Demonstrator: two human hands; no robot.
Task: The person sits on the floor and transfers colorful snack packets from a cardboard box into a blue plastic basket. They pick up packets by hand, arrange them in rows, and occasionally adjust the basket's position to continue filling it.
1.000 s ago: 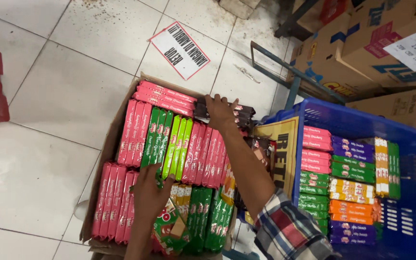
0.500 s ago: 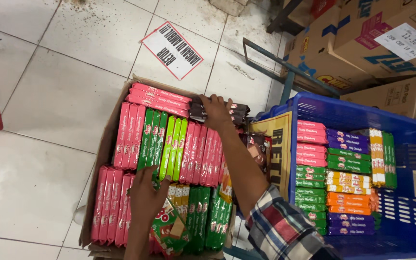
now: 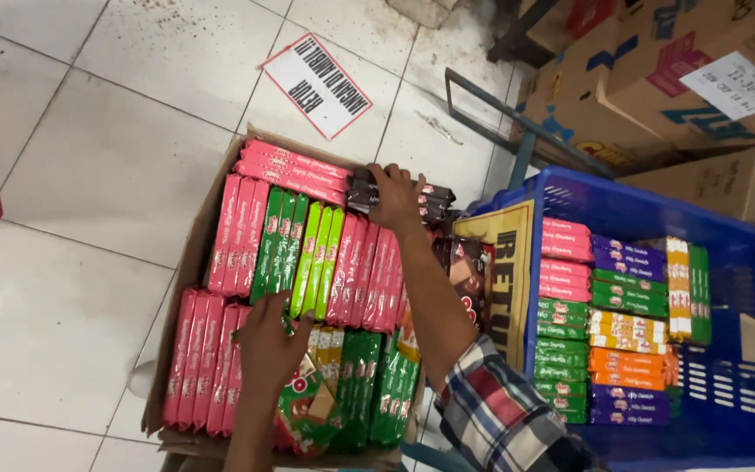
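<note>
the right hand [image 3: 395, 194] reaches to the far end of the cardboard box [image 3: 187, 288] and lies palm down on the stack of dark wrapped packs [image 3: 434, 199], fingers curled over the stack's top, seemingly gripping or pressing it, though whether it has lifted any pack cannot be told. the left hand [image 3: 271, 336] rests near the box's near end, fingers bent on the green packs [image 3: 283, 240] where they meet the pink packs [image 3: 207, 354], steadying rather than clearly holding one. the dark packs sit in the far right corner of the box, just beside the row of pink packs laid crosswise [image 3: 294, 170] and near the blue crate [image 3: 744, 288] full of sorted packs. to do this well, the dark stack would best be kept square and pressed evenly, so no pack slips sideways, with the left hand bracing the upright rows against tipping. the rows look tight, so sliding in flat, not tilted, seems wise.
</note>
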